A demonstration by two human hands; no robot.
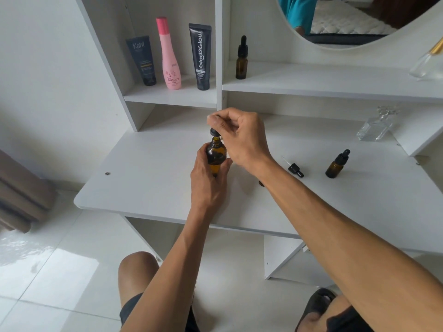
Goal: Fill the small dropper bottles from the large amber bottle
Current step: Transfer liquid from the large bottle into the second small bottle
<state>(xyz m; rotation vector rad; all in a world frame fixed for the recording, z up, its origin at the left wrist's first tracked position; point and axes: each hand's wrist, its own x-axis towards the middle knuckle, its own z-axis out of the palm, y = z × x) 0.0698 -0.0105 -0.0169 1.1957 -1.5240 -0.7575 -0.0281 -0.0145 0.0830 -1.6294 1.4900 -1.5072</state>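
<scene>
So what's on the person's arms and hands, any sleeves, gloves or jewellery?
Both forearms are bare up to the frame edge, no sleeves in view. The left hand and right hand wear no gloves, and no rings, watch or bands show.

Tabletop (148, 178) left of the hands (227, 149) is bare out to the rounded corner; only a small screw hole (107, 173) is seen there. Right side is obstructed by a loose dropper cap (294, 168), a capped dropper bottle (337, 164) and a clear glass bottle (376, 127) near the back. Access from above is limited by the shelf (335, 88) overhanging the rear. Front edge is crossed by both forearms.
</scene>
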